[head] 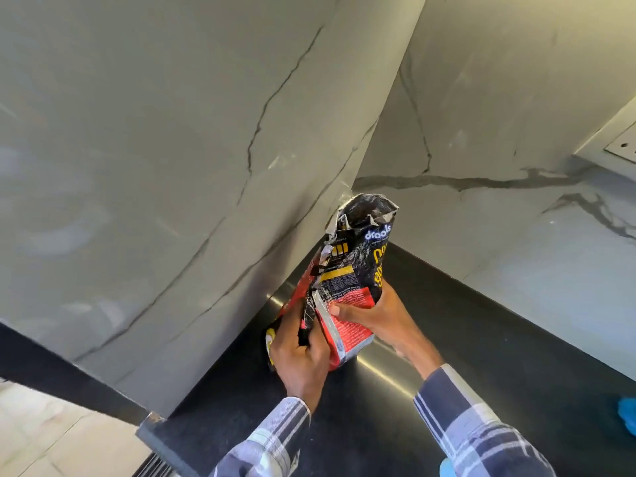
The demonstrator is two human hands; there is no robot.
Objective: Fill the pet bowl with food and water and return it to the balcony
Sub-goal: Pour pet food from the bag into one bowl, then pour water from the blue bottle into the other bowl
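A black, red and yellow pet food bag [358,263] with a torn-open top stands in the corner of a black counter [447,356]. My left hand [301,352] grips its lower left side. My right hand [370,316] holds the right side, fingers curled round the crumpled foil. The bag leans against the grey marble wall [172,166]. No pet bowl is clearly in view; a blue object [627,416] shows only partly at the right edge.
Marble walls close the counter on the left and the back. A white wall socket [623,146] sits at the upper right. The counter's front left corner [151,421] drops to a tiled floor [51,432].
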